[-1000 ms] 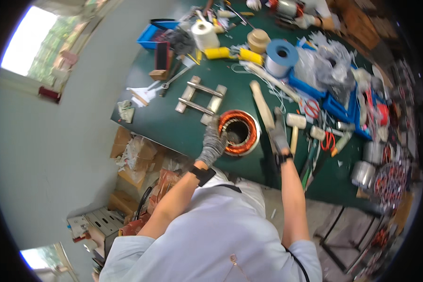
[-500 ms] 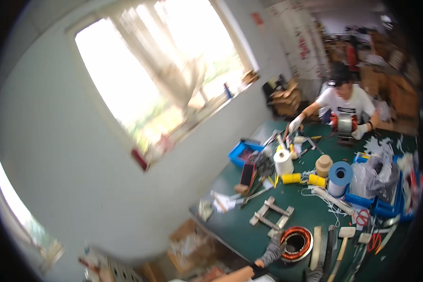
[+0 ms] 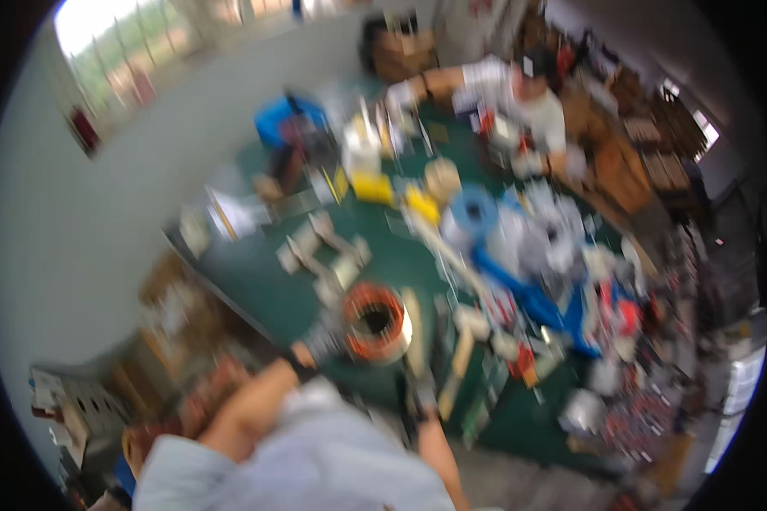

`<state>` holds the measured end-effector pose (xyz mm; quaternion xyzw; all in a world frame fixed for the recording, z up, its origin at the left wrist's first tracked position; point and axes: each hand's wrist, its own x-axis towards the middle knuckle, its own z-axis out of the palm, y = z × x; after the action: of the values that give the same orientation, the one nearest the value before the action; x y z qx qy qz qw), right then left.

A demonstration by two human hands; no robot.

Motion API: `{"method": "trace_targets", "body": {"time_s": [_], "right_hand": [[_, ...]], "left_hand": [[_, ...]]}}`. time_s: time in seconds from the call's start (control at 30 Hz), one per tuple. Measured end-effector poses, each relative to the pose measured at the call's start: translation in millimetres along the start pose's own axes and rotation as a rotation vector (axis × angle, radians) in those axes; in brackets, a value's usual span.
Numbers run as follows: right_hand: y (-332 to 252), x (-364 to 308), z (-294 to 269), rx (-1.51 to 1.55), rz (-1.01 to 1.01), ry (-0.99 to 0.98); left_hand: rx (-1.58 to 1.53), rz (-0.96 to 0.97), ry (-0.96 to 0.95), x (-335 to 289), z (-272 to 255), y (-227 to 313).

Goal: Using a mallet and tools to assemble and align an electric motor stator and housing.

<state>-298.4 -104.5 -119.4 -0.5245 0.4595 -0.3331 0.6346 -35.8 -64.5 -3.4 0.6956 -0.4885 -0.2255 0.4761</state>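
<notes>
A motor stator (image 3: pixel 360 347), a ring with orange-red copper windings round a dark hole, lies on the green table (image 3: pixel 256 277). My left hand (image 3: pixel 324 338), in a grey glove, is against its left side; motion blur smears the fingers. My right hand (image 3: pixel 419 396), gloved too, is at the near end of a pale flat stick (image 3: pixel 414 332), right of the stator. Blur hides its fingers and whether it touches the stick. Beyond the stator stands a pale metal frame (image 3: pixel 320 247).
A pale-headed mallet (image 3: pixel 458 366) and other tools lie to the right. Farther back are yellow rolls (image 3: pixel 372 187), a blue spool (image 3: pixel 474 211), plastic bags (image 3: pixel 537 234) and a blue bin (image 3: pixel 290 119). A co-worker (image 3: pixel 520 106) handles another wound part across the table.
The view has swung down and right, so the table sits farther left and higher, and both my forearms show. My left hand stays beside the stator. The co-worker's arm is still stretched out.
</notes>
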Motion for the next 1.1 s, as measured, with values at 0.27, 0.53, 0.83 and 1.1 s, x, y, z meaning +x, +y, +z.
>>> {"method": "trace_targets", "body": {"time_s": [0.27, 0.53, 0.83, 1.1], "right_hand": [[-76, -43, -44, 0.088, 0.307, 0.053], [-120, -8, -29, 0.257, 0.213, 0.131], [-163, 12, -51, -0.125, 0.196, -0.052], [-139, 2, -61, -0.413, 0.107, -0.158]], "left_hand": [[-0.159, -0.019, 0.071, -17, 16, 7], [-0.026, -0.107, 0.378, -7, 49, 23], [-0.047, -0.035, 0.146, 10, 25, 8], [-0.038, 0.245, -0.145, 31, 14, -4]]}}
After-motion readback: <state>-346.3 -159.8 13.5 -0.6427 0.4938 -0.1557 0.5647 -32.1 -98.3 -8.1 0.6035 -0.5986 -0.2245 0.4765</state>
